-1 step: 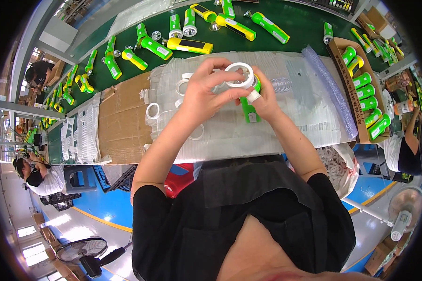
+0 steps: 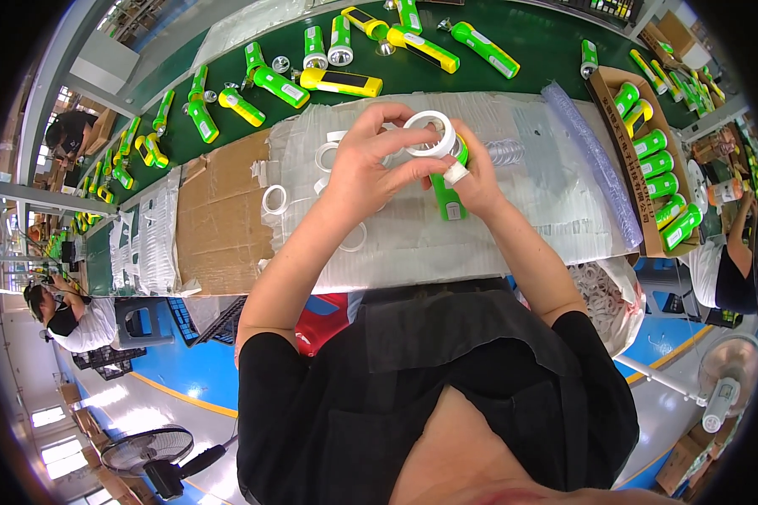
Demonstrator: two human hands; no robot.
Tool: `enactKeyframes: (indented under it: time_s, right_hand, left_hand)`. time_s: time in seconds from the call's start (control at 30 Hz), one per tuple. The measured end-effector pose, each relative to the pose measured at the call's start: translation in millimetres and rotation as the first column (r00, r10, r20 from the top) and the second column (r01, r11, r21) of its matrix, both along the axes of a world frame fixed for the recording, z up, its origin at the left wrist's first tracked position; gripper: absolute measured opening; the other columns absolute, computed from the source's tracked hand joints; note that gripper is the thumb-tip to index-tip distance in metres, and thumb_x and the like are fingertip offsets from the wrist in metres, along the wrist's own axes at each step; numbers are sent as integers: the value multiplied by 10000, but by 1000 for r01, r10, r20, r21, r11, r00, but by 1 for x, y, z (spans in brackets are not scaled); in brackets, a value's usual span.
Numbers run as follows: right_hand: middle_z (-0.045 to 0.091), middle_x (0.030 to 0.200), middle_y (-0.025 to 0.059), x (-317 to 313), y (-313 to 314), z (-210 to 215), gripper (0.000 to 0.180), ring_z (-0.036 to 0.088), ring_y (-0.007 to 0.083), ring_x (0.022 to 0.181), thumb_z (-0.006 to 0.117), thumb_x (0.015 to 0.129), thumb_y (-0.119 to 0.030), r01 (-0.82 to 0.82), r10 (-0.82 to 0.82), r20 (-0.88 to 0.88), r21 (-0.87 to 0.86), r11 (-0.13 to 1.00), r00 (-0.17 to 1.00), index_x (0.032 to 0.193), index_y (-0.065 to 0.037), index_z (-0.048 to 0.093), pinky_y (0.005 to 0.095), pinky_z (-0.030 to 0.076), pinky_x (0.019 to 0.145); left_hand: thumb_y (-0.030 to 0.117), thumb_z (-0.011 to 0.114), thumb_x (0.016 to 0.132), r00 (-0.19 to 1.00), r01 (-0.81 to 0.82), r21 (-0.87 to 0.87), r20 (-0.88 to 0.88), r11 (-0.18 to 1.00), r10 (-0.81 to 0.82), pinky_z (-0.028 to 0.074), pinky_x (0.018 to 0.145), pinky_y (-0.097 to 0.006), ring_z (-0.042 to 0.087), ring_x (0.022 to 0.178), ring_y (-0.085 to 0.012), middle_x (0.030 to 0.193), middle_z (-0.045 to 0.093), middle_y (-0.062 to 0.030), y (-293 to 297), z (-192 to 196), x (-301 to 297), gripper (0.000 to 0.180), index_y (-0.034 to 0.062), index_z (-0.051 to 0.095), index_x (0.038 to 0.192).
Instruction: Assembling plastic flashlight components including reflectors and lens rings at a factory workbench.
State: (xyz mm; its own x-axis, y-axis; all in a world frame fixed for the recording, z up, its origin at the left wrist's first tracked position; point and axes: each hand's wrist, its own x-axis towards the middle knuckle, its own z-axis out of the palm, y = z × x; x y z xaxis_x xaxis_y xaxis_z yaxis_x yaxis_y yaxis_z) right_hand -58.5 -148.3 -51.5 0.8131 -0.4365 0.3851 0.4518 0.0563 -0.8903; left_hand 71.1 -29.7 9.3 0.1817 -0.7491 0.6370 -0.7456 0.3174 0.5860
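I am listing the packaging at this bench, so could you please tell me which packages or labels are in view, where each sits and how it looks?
Cardboard box: right end of the bench, long, open, brown, holding green flashlights.
Flattened cardboard: left of the hands, brown, lying flat.
Clear plastic sheeting: under the hands, crinkled, translucent.
Label: small pale patch on the green flashlight held in the right hand.

One white ring (image 2: 429,133) in hands; six green torches (image 2: 653,143) in carton (image 2: 608,86).
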Motion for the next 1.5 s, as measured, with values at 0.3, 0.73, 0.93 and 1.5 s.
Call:
enactKeyframes:
  time_s: [0.3, 0.73, 0.93, 1.5]
  right_hand:
    - [570, 1231, 105, -3, -8, -6, 584, 584, 214, 1095, 629, 927, -235, 169, -151, 122, -147, 975, 981, 1416, -48, 371, 346, 491, 922]
    - [593, 898, 106, -48, -70, 113, 396, 602, 250, 812, 766, 734, -172, -255, -85, -312, -881, 399, 946, 1059, -25, 594, 348, 491, 713]
    - [551, 796, 102, -34, -66, 135, 383, 581, 252, 758, 759, 719, -233, -459, -123, -497, -853, 247, 859, 984, -14, 591, 354, 461, 637]
    - [646, 828, 147, -50, -62, 123, 558, 646, 294, 768, 656, 725, -535, -391, -334, -480, -870, 300, 811, 894, -5, 609, 390, 502, 661]
  left_hand:
    - [265, 833, 671, 988, 12, 101, 150, 995, -27, 515, 755, -352, 579, 950, -240, 1047, 573, -83, 2, 9, -1, 363, 140, 744, 1000]
    - [210, 840, 697, 988, 114, 207, 80, 972, -133, 522, 768, -353, 640, 928, -276, 1053, 647, -92, -20, -1, -29, 462, 94, 577, 1058]
    - [178, 818, 723, 994, 109, 209, -11, 972, -109, 514, 713, -341, 643, 809, -253, 967, 679, -54, -23, -2, -34, 412, 89, 565, 1036]
    - [169, 818, 715, 992, 124, 94, 13, 988, -125, 503, 651, -347, 609, 734, -250, 929, 662, -73, -34, -5, -45, 393, 81, 571, 1008]
